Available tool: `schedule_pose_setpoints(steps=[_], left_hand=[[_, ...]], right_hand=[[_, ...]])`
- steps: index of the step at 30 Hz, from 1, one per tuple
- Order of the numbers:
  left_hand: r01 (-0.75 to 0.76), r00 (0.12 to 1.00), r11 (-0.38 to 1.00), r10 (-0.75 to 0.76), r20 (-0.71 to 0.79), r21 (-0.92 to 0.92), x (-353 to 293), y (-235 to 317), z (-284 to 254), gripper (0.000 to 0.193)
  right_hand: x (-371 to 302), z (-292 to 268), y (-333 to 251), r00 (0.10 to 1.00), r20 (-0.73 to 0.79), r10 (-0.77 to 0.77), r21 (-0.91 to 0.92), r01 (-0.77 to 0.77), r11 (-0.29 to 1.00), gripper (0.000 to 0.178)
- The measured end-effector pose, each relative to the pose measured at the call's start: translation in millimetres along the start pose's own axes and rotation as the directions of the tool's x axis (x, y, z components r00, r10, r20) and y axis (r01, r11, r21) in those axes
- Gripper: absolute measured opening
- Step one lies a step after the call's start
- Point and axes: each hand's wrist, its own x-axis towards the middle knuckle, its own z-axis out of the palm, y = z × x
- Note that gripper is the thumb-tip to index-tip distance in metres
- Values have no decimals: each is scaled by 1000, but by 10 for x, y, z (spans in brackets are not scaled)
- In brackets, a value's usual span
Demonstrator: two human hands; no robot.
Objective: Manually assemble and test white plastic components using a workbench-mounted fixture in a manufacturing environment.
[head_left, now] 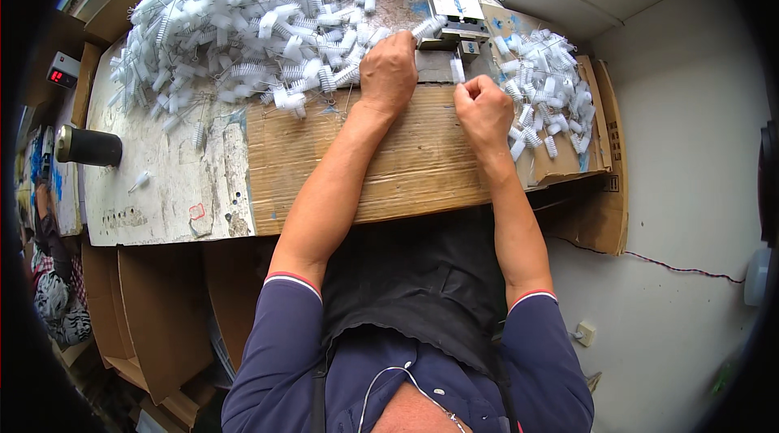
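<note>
My left hand [388, 69] is closed on a small white bristle brush [428, 26], whose bristled end points toward a small metal machine [456, 4] at the back of the table. To the right, my right hand [487, 114] pinches another small white brush [457, 69], held upright just in front of the machine's metal block [469, 49]. Beyond my left hand spreads a large heap of white brushes with thin wire stems [243, 27]. A smaller pile of such brushes [545, 92] lies right of my right hand.
Flattened cardboard [365, 165] covers the table's front middle. A dark cylindrical container [89, 146] lies at the left, near a loose brush [139, 181] and a red-lit display box [63, 69]. Cardboard cartons [162, 303] stand below left. A white wall [690, 149] bounds the right.
</note>
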Motion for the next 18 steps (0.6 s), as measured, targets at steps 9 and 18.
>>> schedule_pose_setpoints(steps=[9,18], left_hand=[[-7,997,997,1,-79,-80,-4,2,-20,9],[-12,993,999,7,-122,-42,17,22,-19,8]], right_hand=[[330,331,65,997,-74,2,15,-1,1000,17],[356,356,52,995,-98,19,97,-10,995,18]])
